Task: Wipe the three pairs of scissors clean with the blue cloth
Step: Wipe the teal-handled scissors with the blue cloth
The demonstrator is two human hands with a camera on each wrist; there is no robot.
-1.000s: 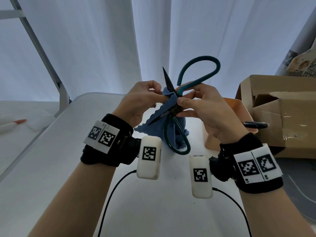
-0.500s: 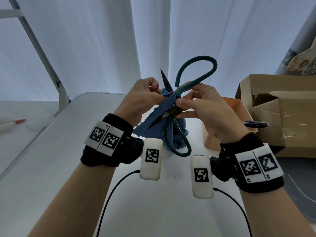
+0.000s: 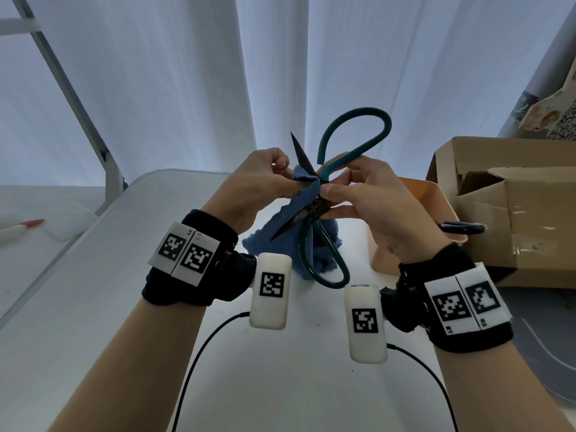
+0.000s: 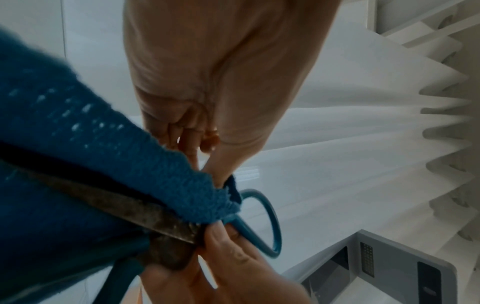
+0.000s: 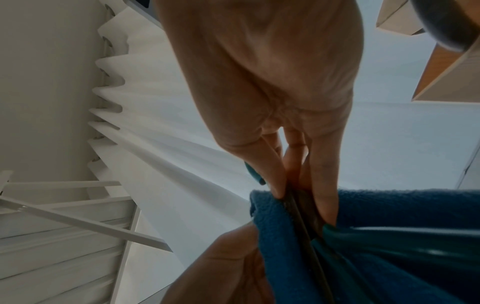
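Large teal-handled scissors (image 3: 324,241) with dark, rusty blades are held up above the table, blades spread wide. My right hand (image 3: 367,198) pinches them at the pivot. My left hand (image 3: 265,182) pinches the blue cloth (image 3: 307,191) around the upper blade near the pivot. The rest of the cloth (image 4: 52,127) hangs down behind the lower handle loop. The left wrist view shows the rusty blade (image 4: 124,203) under the cloth fold. In the right wrist view my fingers (image 5: 324,197) grip the blade's back beside the cloth (image 5: 275,230). Another dark pair of scissors (image 3: 461,228) sticks out of an orange bin (image 3: 420,194).
A cardboard box (image 3: 523,213) stands at the right behind the orange bin. The white table (image 3: 93,307) lies below my hands. A red-tipped pen (image 3: 21,229) lies on a surface at far left. White curtains hang behind, with a metal frame (image 3: 78,104) at left.
The scissors have shifted slightly up and left. My left hand with the cloth has slid a little along the upper blade toward the pivot.
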